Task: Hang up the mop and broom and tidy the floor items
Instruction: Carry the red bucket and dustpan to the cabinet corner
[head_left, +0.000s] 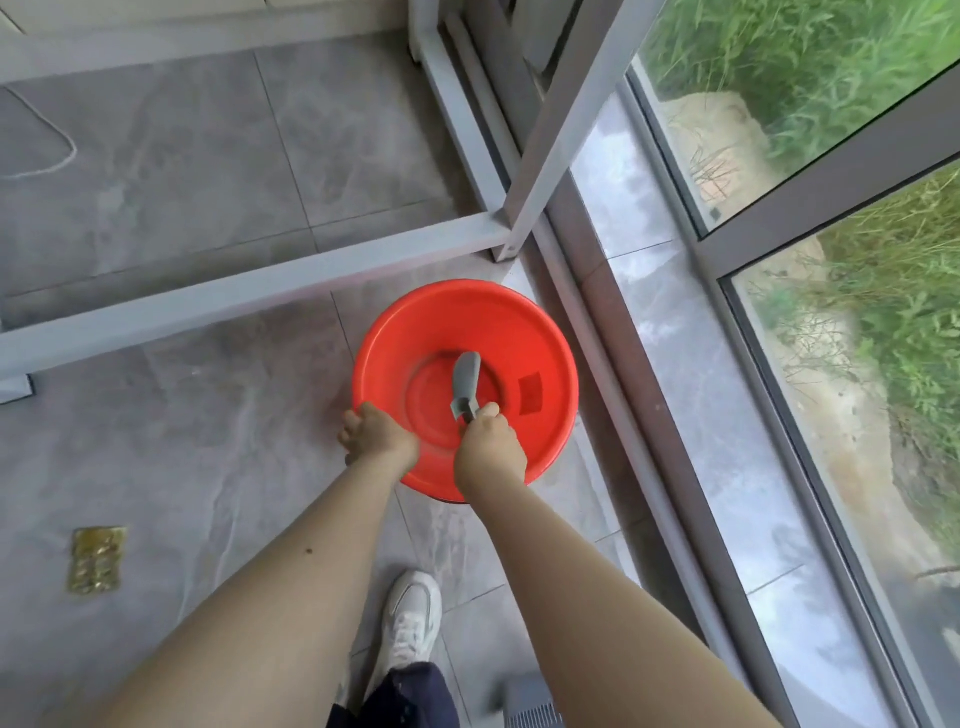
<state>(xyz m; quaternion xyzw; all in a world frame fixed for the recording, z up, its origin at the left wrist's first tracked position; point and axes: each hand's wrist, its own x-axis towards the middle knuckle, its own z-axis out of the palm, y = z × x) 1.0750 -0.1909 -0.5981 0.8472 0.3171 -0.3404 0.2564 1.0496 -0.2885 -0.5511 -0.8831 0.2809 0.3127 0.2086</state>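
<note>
A round red plastic basin (524, 332) is held low over the grey tiled floor, near the window sill. My left hand (371, 428) grips the basin's left rim, fingers curled over the edge. My right hand (488, 434) holds a small grey tool with a tapered grey head (466, 376) that points down into the middle of the basin. Whether the tool touches the basin's bottom I cannot tell. No mop or broom is in view.
A grey metal frame (249, 283) with bars and a post stands just beyond the basin. A gold foil blister pack (97, 560) lies on the floor at left. A white cord (57, 150) loops at the far left. Glass window panels (779, 156) run along the right. My white shoe (410, 621) is below.
</note>
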